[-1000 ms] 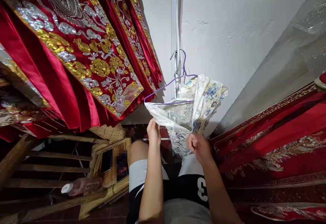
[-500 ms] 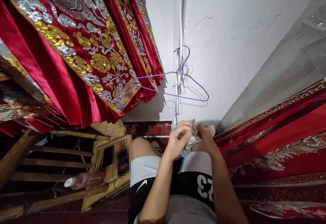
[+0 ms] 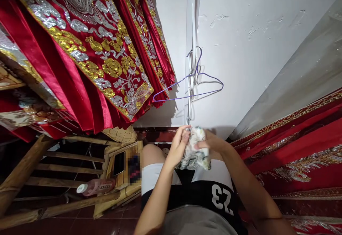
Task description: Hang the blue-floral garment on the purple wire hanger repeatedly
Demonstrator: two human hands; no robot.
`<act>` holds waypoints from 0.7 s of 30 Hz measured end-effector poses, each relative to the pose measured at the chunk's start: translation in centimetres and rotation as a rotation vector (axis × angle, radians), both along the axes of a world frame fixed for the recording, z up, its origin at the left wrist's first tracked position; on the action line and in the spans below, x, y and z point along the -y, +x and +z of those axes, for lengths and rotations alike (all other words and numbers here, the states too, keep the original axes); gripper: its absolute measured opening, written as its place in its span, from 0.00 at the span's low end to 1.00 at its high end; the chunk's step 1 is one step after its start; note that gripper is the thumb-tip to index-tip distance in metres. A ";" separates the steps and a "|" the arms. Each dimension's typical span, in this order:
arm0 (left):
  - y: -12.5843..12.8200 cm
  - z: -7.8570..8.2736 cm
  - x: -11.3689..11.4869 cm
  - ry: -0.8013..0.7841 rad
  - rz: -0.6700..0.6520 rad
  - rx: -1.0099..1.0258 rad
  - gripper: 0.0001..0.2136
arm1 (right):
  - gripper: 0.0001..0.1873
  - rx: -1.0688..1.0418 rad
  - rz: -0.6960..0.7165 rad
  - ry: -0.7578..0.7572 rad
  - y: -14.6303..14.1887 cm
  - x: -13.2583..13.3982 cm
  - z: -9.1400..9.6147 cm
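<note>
A crumpled white cloth with dark and greenish patches (image 3: 194,156) is bunched above my lap. My left hand (image 3: 179,145) grips its left side, fingers curled and thumb toward the cloth. From the right, my right hand (image 3: 213,143) holds the other side with the thumb over the front; its other fingers are hidden behind the fabric. Just beyond both hands, a purple wire hanger (image 3: 211,92) hangs from a white strap (image 3: 194,21) against the wall, with nothing on it.
Red cloth with gold and silver sequins (image 3: 112,67) hangs at the left, and more red embroidered cloth (image 3: 301,146) at the right. A bamboo chair (image 3: 107,172) beside my left leg bears a phone (image 3: 119,163). A pink bottle (image 3: 97,187) lies near the phone.
The cloth has opened out and hangs larger between my hands. My right hand has shifted onto its front. The hanger has swung, its left end now lower, and the view has turned slightly.
</note>
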State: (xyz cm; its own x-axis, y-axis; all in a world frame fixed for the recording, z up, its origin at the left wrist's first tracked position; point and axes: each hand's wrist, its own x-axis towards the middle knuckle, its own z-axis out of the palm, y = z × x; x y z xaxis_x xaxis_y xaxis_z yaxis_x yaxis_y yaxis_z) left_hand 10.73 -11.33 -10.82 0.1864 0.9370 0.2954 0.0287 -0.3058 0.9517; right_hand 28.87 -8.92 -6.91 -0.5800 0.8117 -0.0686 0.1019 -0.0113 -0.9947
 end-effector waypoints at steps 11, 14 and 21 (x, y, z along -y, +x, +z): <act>-9.0 2.4 -1.0 0.045 -0.090 -0.903 0.25 | 0.16 -0.046 -0.662 0.580 1.2 -12.5 4.5; -10.1 3.3 -0.7 0.095 -0.062 -1.063 0.26 | 0.13 0.063 -0.624 0.423 0.8 -14.2 1.9; -12.0 3.5 -1.8 0.091 0.141 -1.320 0.20 | 0.09 0.082 -0.588 0.451 2.5 -10.7 -0.4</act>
